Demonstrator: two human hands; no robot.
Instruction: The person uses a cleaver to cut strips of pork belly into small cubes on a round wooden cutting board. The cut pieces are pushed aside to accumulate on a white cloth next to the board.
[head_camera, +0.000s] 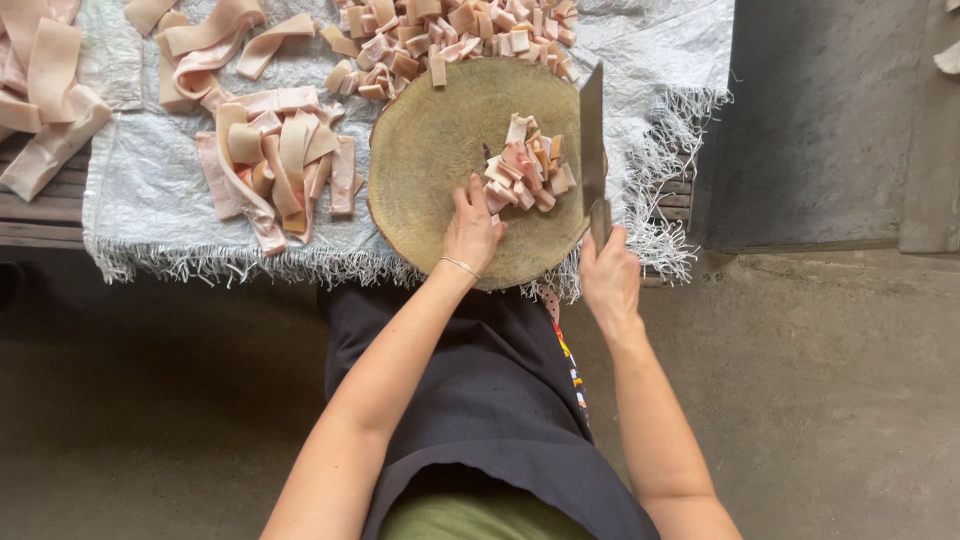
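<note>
The right hand is wrapped around the handle of a cleaver, fingers closed in a fist at about 4 o'clock on the rim of a round wooden block. The cleaver's long axis runs nearly straight from 6 to 12 o'clock, handle toward the person and the blade's far end pointing away. It stands on edge along the block's 3 o'clock side, just beside a small heap of cut pieces; whether the edge touches the wood cannot be told.

The left hand lies on the block at about 6 o'clock, palm down, fingers held loosely together and reaching toward the heap's near side, fingertips touching or almost touching it. It pinches nothing. A thin bracelet circles that wrist.

The heap sits right of the block's centre, between the two hands. At 12 o'clock beyond the block lies a larger pile of similar pink-and-tan chunks. At 9 o'clock lies a bunch of long uncut strips, with more strips at 10 o'clock. All rest on a frayed pale cloth spread over a slatted bench.
</note>
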